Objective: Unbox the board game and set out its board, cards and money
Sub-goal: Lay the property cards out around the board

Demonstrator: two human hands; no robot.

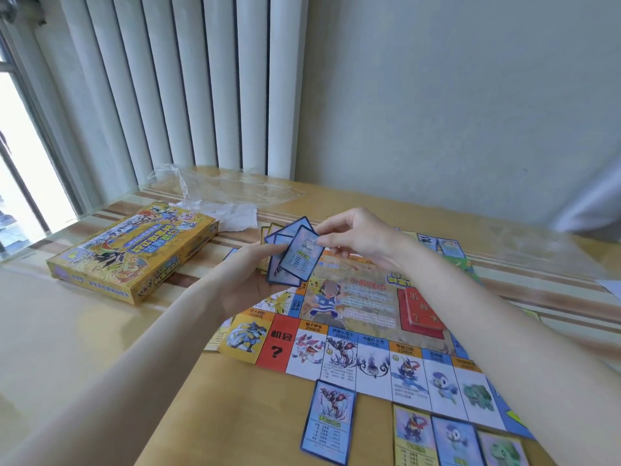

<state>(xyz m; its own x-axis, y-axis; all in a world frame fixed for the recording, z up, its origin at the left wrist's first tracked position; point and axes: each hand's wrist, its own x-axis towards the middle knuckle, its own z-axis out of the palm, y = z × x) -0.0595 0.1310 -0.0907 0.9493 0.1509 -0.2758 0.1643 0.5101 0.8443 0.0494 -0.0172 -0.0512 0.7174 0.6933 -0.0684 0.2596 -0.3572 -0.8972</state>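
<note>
Left hand (250, 284) gripping fanned cards (285, 253), right hand (356, 237) pinching upright front card (300, 253)

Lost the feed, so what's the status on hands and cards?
Left hand holds card fan; right hand pinches front card. Board laid out. Nothing in the way.

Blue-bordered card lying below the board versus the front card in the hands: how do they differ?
The table card lies flat, alone, touched by nothing; the held card is tilted, pinched by the right hand, and overlaps the fan in the left hand. The table card's picture is dark red; the held card's is pale. Both have blue borders.
</note>
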